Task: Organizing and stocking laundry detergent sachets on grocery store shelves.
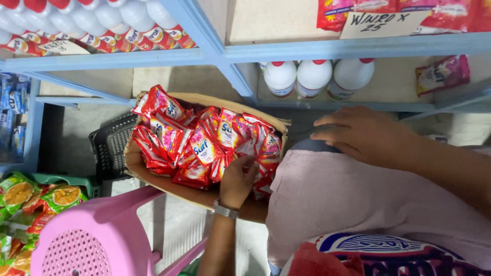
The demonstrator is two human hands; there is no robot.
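The fingers of the left hand (238, 180) are curling narrowly into the heap of red sachets (204, 145), their tips pinching at the edge of one red-and-pink packet at about twelve o'clock from the wrist, which is wearing a metal watch (225, 209); whether a packet is actually being gripped cannot be told; the sachets are lying jumbled in a brown cardboard box (153, 176) tilted in the middle of the view, too many and too overlapped to count, each a small glossy pouch with a blue-and-yellow label patch; the right hand (360, 134), at three o'clock from the box, is resting flat with fingers loosely spread, holding nothing, on a pink cloth-covered knee (348, 199); at nine o'clock from the box a black plastic basket (110, 145) is standing against it; at seven o'clock a pink plastic stool (87, 240) with a perforated seat is showing; farther toward eight o'clock green and orange packets (30, 197) are piling up at the frame's edge; at one o'clock three white bottles (313, 77) with red caps are standing in a row on a pale blue shelf (327, 51); at two o'clock one pink pouch (442, 74) is lying alone; at eleven o'clock a row of white red-banded bottles (102, 23) is filling the upper shelf; at twelve to one o'clock a handwritten cardboard sign (381, 23) is sitting before more red packets (337, 13).
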